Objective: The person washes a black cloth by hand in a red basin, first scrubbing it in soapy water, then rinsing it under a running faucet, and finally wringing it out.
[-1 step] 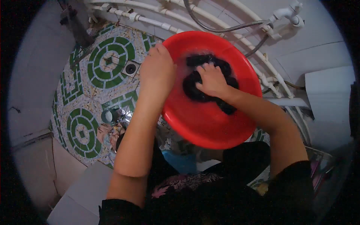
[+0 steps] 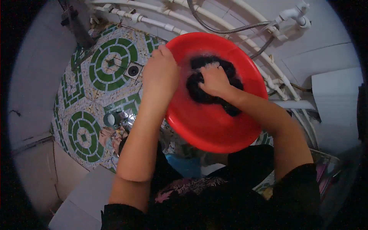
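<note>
Head view: wash place, tiled floor.

Tub point(image 2: 207, 134): 1, red, round, wide-rimmed, above the person's legs and close to the pipes.

Cloth point(image 2: 201, 92): 1 dark bunched mass, black, wet-looking, inside the tub toward its upper middle; a strip of it reaches toward the right-hand side of the base. A little pale froth point(image 2: 215, 64) shows at its upper part.

Right hand point(image 2: 214, 81): on top of the cloth, back upward, thumb set wide from the fingers; fingertips blurred in the froth. Forearm crosses the tub's right rim.

Left hand point(image 2: 161, 71): at the tub's upper-left rim, back upward, fingers bent; how far they close round the rim cannot be told. Forearm lies outside the tub.

Floor point(image 2: 100, 96): patterned tile, green rings and bands on speckled white. 1 square drain point(image 2: 133, 71), left of the left hand.

Cup point(image 2: 110, 119): 1, grey-green, on the floor to the left of the left forearm. Just below it, 1 heap of pinkish fabric point(image 2: 110, 137).

Pipes point(image 2: 151, 21): several, white, along the wall beyond the tub. Hose point(image 2: 230, 30): grey, flexible, curving in front of them.
</note>
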